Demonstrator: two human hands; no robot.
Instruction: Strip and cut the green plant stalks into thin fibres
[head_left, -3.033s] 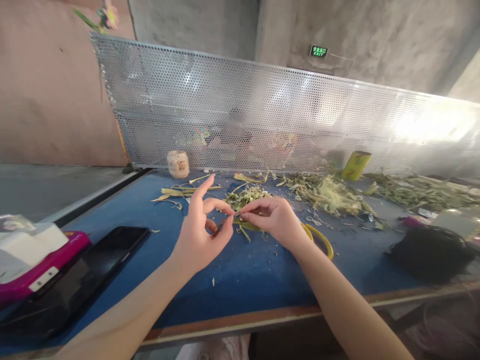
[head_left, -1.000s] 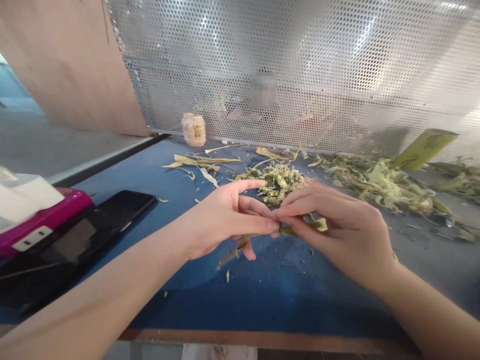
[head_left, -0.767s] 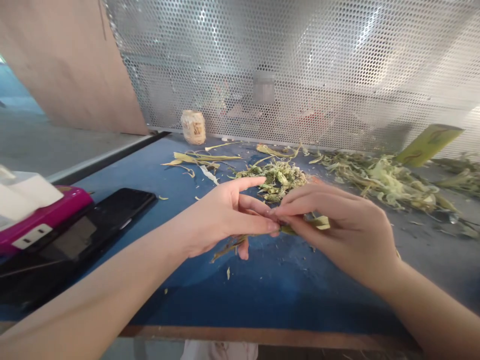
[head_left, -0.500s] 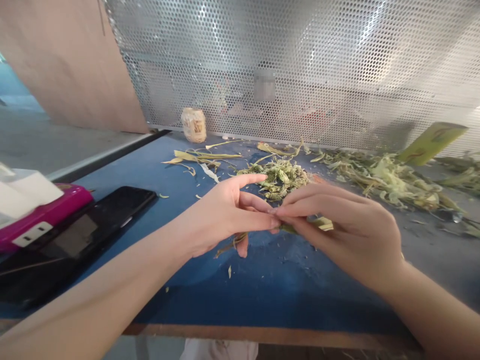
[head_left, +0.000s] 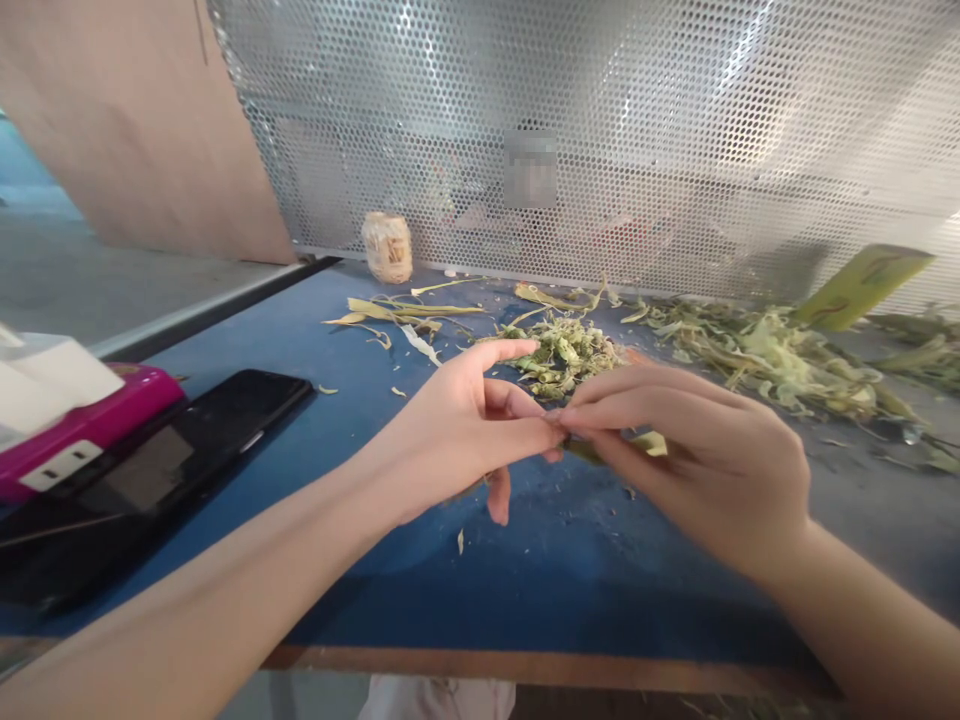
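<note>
Fingers (head_left: 525, 438) of our left hand (head_left: 465, 425) and right hand (head_left: 716, 465), equally near, pinch closed on a flat yellow-green plant strip (head_left: 652, 443) running left-right.

Left arm (head_left: 255, 565): bare, slanting from near left toward the middle.
Left hand (head_left: 469, 425): thumb and a finger pinched, index finger stretched right, another finger hanging down.
Right arm (head_left: 874, 605): bare, slanting from near right.
Right hand (head_left: 701, 445): fingers bent, thumb beneath, pinched.
Fingertips (head_left: 581, 413): both hands' meeting.
</note>
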